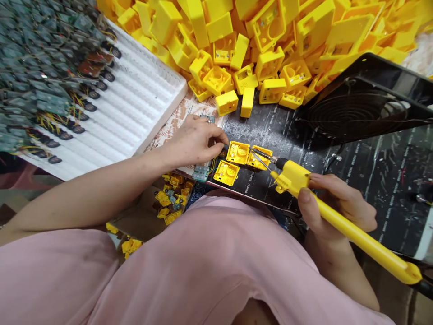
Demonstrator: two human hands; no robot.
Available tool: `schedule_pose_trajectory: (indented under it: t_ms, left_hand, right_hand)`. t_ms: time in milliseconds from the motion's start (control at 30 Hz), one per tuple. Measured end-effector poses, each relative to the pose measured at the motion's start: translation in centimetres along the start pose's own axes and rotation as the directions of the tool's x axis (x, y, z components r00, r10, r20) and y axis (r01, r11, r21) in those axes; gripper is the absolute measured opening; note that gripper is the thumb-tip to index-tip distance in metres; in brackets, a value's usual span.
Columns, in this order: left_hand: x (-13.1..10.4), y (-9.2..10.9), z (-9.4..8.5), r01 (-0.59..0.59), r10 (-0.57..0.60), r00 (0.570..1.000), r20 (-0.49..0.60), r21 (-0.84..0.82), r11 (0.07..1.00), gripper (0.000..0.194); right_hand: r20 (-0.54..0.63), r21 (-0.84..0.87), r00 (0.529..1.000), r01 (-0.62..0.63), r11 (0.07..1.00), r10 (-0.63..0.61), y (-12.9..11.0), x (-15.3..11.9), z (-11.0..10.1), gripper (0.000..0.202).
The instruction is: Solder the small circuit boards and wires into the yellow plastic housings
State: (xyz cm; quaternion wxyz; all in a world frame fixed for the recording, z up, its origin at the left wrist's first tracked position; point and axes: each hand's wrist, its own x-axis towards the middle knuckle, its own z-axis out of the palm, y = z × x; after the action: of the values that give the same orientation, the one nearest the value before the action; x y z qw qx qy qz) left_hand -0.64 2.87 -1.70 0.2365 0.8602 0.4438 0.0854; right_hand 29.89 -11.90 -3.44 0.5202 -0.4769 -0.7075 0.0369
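Observation:
My right hand [333,203] is wrapped round a yellow soldering iron [358,230], whose metal tip points left over a small yellow casing [260,157]. Two more open casings lie to its left, one [238,152] touching it and one [226,173] nearer my body. My left hand [203,140] pinches a small round dark speaker [223,152] beside the casings. Thin wires run from there to a green circuit board [201,173] at the table edge. Another board [207,118] shows behind my left fingers.
Yellow casings [216,80] are heaped at the back. A white foam tray [145,85] with many wired circuit boards [50,101] lies at the left. A black fan [365,99] stands on the dark table [365,180]. Below the edge, a box [142,223] holds yellow parts.

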Motion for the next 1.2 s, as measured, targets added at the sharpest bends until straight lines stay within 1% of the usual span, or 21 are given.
schedule_pose_trajectory:
  t_ms: [133,233,333,400,467,567,667,767,800,933,1033,1200]
  left_hand:
    - [0.2,0.3,0.3,0.017,-0.017,1.0,-0.013,0.001,1.0,0.023]
    - [0.2,0.3,0.5,-0.002,0.001,0.999,-0.033,-0.018,1.0,0.022]
    - [0.1,0.3,0.9,-0.032,0.031,0.997,-0.072,-0.016,0.999,0.022]
    - [0.0,0.2,1.2,-0.049,0.048,0.993,-0.11,-0.005,0.999,0.023]
    - [-0.1,0.2,1.4,-0.054,0.054,0.989,-0.14,0.0,0.999,0.022]
    - [-0.5,0.3,1.6,-0.053,0.049,0.986,-0.16,-0.018,0.998,0.018]
    - [-1.0,0.6,1.6,-0.078,0.07,0.988,-0.138,-0.05,0.996,0.015]
    - [-1.3,1.0,1.5,-0.084,0.078,0.991,-0.11,-0.049,0.995,0.014]
    - [-1.4,1.1,1.6,-0.081,0.076,0.992,-0.104,-0.044,0.996,0.015]
    - [-1.4,1.3,1.8,-0.075,0.074,0.991,-0.111,0.001,0.997,0.015]
    - [-1.4,1.2,2.0,-0.068,0.072,0.99,-0.121,0.035,0.997,0.015]
    - [-1.5,1.1,2.2,-0.07,0.073,0.989,-0.126,0.029,0.997,0.013]
  right_hand:
    - [0.005,0.037,0.999,-0.032,0.999,0.032,0.1,-0.2,0.0,0.049]
    - [-0.001,0.073,0.998,-0.064,0.995,0.064,-0.2,-0.2,0.3,0.057]
    - [0.007,0.066,0.996,-0.093,0.993,0.092,-0.6,0.1,0.5,0.062]
    - [0.029,0.05,0.995,-0.099,0.994,0.098,-0.9,0.3,0.5,0.062]
    - [0.065,0.042,0.993,-0.102,0.994,0.099,-1.1,0.6,0.5,0.057]
    - [0.076,0.091,0.995,-0.069,0.994,0.062,-1.2,1.1,0.5,0.051]
    - [0.05,0.152,0.999,-0.028,0.988,0.021,-1.3,1.5,0.4,0.044]
    - [0.107,0.162,0.994,-0.034,0.986,0.017,-1.4,2.0,0.2,0.024]
    - [0.135,0.167,0.991,-0.027,0.986,0.005,-1.5,2.2,0.1,0.022]
    - [0.231,0.183,0.97,0.033,0.983,-0.075,-1.3,3.2,-0.1,0.027]
    - [0.273,0.157,0.954,0.08,0.984,-0.121,-1.1,3.6,0.0,0.027]
    - [0.231,0.087,0.958,0.156,0.984,-0.172,-1.4,3.8,0.9,0.024]
